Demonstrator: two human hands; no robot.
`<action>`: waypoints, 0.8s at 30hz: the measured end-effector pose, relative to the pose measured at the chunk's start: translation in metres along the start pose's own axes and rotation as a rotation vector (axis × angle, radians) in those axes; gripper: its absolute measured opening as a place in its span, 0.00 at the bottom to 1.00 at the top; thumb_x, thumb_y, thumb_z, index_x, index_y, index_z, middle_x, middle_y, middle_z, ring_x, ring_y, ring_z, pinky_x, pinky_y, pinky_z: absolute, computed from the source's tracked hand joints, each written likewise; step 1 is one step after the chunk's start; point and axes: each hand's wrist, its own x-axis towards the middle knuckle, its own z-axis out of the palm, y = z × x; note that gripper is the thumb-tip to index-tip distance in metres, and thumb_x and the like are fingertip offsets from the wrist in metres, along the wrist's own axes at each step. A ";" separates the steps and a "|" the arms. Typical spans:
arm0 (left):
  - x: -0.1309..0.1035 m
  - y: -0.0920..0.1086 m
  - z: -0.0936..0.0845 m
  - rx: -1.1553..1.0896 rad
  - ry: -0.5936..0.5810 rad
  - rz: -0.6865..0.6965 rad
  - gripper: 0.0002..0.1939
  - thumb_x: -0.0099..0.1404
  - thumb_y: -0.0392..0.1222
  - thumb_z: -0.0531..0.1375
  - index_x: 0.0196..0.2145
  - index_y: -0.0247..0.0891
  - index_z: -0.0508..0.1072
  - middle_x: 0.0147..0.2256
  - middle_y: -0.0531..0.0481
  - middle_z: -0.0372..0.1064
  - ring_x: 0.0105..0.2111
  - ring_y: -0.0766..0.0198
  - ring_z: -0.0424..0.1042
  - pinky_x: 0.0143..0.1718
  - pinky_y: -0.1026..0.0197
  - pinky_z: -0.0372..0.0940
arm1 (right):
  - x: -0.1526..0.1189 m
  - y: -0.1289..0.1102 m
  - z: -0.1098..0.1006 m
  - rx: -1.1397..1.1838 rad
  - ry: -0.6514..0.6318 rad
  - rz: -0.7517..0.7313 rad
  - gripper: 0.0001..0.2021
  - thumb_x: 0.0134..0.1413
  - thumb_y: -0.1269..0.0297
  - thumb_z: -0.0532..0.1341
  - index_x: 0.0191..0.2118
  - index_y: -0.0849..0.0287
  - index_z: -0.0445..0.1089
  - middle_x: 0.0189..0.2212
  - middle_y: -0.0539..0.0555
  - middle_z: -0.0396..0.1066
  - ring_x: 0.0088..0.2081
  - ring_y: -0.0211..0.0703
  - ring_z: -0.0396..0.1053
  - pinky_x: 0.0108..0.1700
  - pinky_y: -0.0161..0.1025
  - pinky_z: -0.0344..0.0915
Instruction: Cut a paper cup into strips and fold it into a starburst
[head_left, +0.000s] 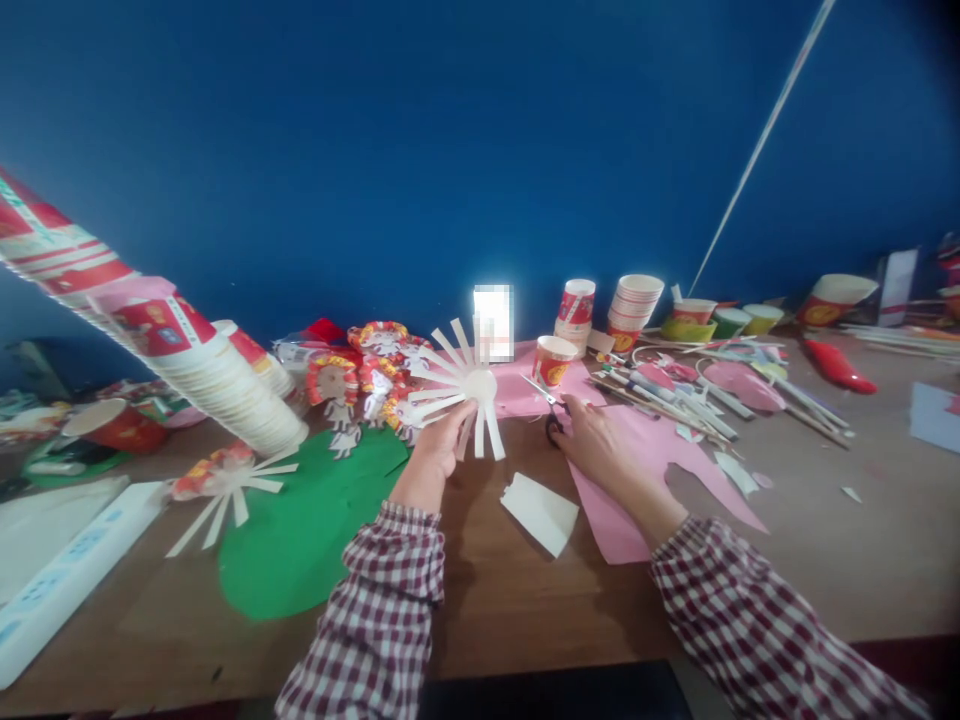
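My left hand (439,445) is closed on a paper cup cut into strips (481,386), which fan out around its round base above the table. To the right, my right hand (600,445) has its fingers at the dark handles of a pair of scissors (553,400), whose blades point up and left over pink paper (619,520). Just behind the blades stands a red paper cup (553,362). Between my forearms lies a piece of white card (541,512). A second strip-cut cup (234,487) rests at the left, partly on green paper (300,540).
A long stack of paper cups (217,385) leans at the left beside a white power strip (82,570). Decorated paper figures (375,375) stand at the back. Shorter cup stacks (634,310), brushes and pens (682,405) and a red object (838,366) lie right.
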 end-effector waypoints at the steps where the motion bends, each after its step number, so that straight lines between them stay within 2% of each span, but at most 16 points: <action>1: 0.000 0.001 -0.002 0.042 -0.018 0.029 0.17 0.42 0.37 0.70 0.32 0.32 0.76 0.30 0.46 0.76 0.31 0.58 0.76 0.34 0.59 0.70 | 0.000 -0.001 -0.001 -0.022 -0.024 0.031 0.18 0.57 0.63 0.54 0.52 0.63 0.57 0.38 0.62 0.72 0.40 0.49 0.69 0.34 0.36 0.56; 4: -0.001 0.001 -0.005 0.151 -0.120 0.085 0.19 0.40 0.39 0.72 0.32 0.31 0.77 0.31 0.43 0.77 0.32 0.57 0.75 0.36 0.58 0.70 | 0.001 -0.001 -0.004 -0.047 -0.094 0.067 0.11 0.58 0.64 0.53 0.45 0.62 0.63 0.34 0.60 0.72 0.34 0.45 0.69 0.30 0.35 0.53; 7: -0.001 0.000 -0.007 0.227 -0.190 0.067 0.19 0.40 0.41 0.72 0.31 0.30 0.77 0.30 0.42 0.76 0.30 0.57 0.75 0.34 0.58 0.69 | 0.003 0.003 -0.004 -0.051 -0.117 0.010 0.07 0.56 0.65 0.55 0.38 0.61 0.67 0.32 0.58 0.72 0.33 0.44 0.69 0.31 0.36 0.52; 11: 0.001 0.000 -0.012 0.330 -0.221 0.034 0.18 0.40 0.42 0.71 0.29 0.30 0.76 0.26 0.43 0.75 0.24 0.59 0.73 0.28 0.60 0.68 | 0.003 0.009 -0.003 -0.046 -0.050 -0.047 0.10 0.55 0.66 0.55 0.40 0.64 0.68 0.35 0.60 0.70 0.35 0.44 0.67 0.35 0.36 0.54; 15: 0.000 0.012 -0.020 0.432 -0.308 0.011 0.16 0.39 0.38 0.72 0.27 0.31 0.76 0.25 0.44 0.75 0.25 0.59 0.73 0.27 0.61 0.67 | 0.002 0.013 -0.005 -0.073 -0.028 -0.077 0.11 0.55 0.63 0.56 0.38 0.65 0.71 0.36 0.61 0.68 0.40 0.47 0.65 0.41 0.38 0.55; 17: -0.002 0.022 -0.023 0.499 -0.294 0.043 0.14 0.37 0.34 0.72 0.25 0.31 0.76 0.25 0.44 0.75 0.24 0.60 0.73 0.26 0.63 0.66 | 0.003 0.015 -0.006 -0.056 -0.045 -0.056 0.12 0.54 0.62 0.56 0.37 0.64 0.72 0.37 0.62 0.68 0.39 0.47 0.65 0.41 0.38 0.56; 19: -0.005 0.032 -0.024 0.536 -0.217 0.083 0.12 0.37 0.33 0.72 0.23 0.32 0.75 0.23 0.44 0.74 0.22 0.63 0.72 0.24 0.66 0.65 | 0.004 0.018 -0.006 0.016 -0.089 -0.009 0.12 0.54 0.61 0.56 0.38 0.63 0.72 0.38 0.61 0.68 0.36 0.45 0.66 0.37 0.37 0.57; 22: -0.007 0.046 -0.028 0.634 -0.144 0.092 0.12 0.38 0.35 0.72 0.23 0.33 0.75 0.20 0.46 0.72 0.19 0.64 0.69 0.22 0.65 0.64 | 0.008 0.021 -0.004 0.147 -0.130 0.053 0.14 0.53 0.61 0.58 0.44 0.61 0.71 0.39 0.58 0.69 0.37 0.43 0.68 0.35 0.35 0.57; 24: -0.005 0.054 -0.033 0.681 -0.133 0.121 0.14 0.40 0.38 0.71 0.27 0.34 0.75 0.23 0.45 0.73 0.24 0.59 0.73 0.26 0.62 0.67 | 0.008 0.022 -0.003 0.198 -0.128 0.075 0.17 0.51 0.62 0.60 0.48 0.59 0.69 0.41 0.57 0.70 0.39 0.44 0.68 0.36 0.34 0.58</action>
